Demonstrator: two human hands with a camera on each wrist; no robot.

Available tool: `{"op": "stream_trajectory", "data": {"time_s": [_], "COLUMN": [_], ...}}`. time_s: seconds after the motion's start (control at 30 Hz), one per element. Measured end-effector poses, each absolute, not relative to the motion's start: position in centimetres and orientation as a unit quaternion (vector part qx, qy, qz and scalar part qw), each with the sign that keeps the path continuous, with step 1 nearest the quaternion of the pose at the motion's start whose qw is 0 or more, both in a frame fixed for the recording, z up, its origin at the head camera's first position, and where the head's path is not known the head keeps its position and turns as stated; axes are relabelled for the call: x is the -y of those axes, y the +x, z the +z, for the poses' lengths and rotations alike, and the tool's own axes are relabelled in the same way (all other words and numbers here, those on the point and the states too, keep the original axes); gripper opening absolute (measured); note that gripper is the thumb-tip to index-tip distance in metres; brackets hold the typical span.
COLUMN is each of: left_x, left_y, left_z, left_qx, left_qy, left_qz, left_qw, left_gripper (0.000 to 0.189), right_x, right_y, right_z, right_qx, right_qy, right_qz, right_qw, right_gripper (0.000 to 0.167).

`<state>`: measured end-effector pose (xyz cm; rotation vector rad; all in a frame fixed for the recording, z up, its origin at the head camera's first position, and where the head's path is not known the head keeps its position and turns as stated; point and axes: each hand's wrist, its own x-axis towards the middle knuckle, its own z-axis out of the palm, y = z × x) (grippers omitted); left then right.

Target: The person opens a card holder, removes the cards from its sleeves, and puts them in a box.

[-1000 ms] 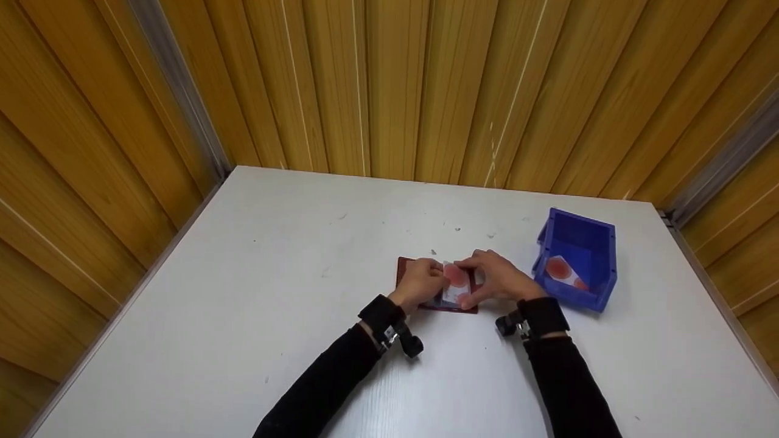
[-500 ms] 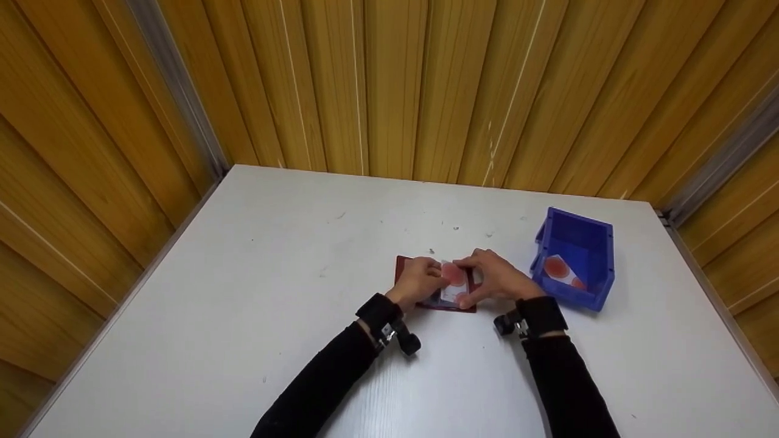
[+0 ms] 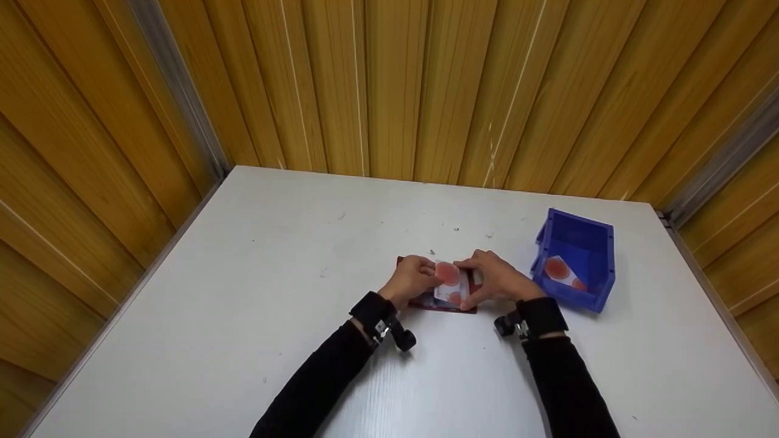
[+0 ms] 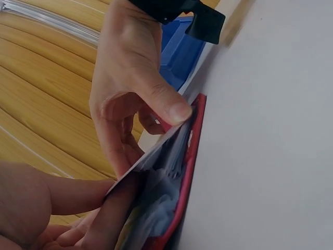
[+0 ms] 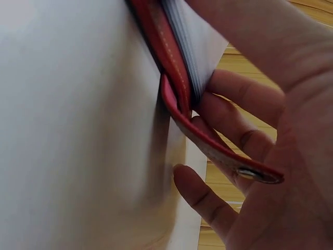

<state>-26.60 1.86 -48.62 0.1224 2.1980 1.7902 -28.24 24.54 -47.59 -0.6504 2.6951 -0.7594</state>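
A red card holder (image 3: pixel 471 310) with clear sleeves lies opened out on the white table, partly hidden by both hands. Over its right half is a white card with red circles (image 3: pixel 447 293). My left hand (image 3: pixel 406 281) pinches the left edge of this card between thumb and fingers. My right hand (image 3: pixel 499 278) holds the holder's right side, thumb at the near edge and fingers at the far edge. In the left wrist view the stacked sleeves (image 4: pixel 179 156) stand partly fanned above the red cover. A red strap with a metal snap (image 5: pixel 218 151) hangs loose beside the right palm.
To the right stands a blue bin (image 3: pixel 578 261), with a white card with red circles (image 3: pixel 560 271) leaning inside. The table (image 3: pixel 274 274) is bounded by wood-look panels (image 3: pixel 389 91) at the back and sides.
My left hand has shifted slightly left, and the card's left edge has moved with it, so the card is a little more tilted. The right hand stays nearly still.
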Motion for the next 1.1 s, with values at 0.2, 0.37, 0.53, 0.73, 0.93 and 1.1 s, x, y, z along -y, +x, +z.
{"op": "stream_trajectory", "data": {"time_s": [0.2,0.37,0.53,0.73,0.93,1.1], "left_x": [-1.3,-0.7,0.1,0.5,1.2,2.0], "left_y": [-26.8,-27.0,-27.2,-27.3,-27.6,-28.0], "left_z": [-48.6,-48.8,-48.6,-48.3,-48.1,-47.6], "left_qx": [-0.754,-0.754,-0.746,-0.74,-0.749,-0.758], "left_qy": [0.034,0.023,0.012,0.008,0.012,0.007], "left_qz": [0.637,0.635,0.642,0.647,0.634,0.622], "left_qw": [0.158,0.167,0.178,0.182,0.192,0.196], "left_gripper": [0.03,0.029,0.027,0.026,0.026,0.03], "right_x": [-24.7,-24.8,-24.8,-24.9,-24.7,-24.6], "right_y": [-28.1,-28.1,-28.0,-28.2,-28.1,-28.1], "right_z": [-47.7,-47.8,-47.6,-47.5,-47.5,-47.5], "right_qx": [-0.93,-0.927,-0.929,-0.931,-0.93,-0.931], "right_qy": [-0.211,-0.212,-0.219,-0.225,-0.221,-0.215], "right_qz": [-0.266,-0.272,-0.263,-0.255,-0.258,-0.261], "right_qw": [0.141,0.145,0.14,0.134,0.139,0.139], "right_gripper": [0.094,0.093,0.092,0.092,0.093,0.093]}}
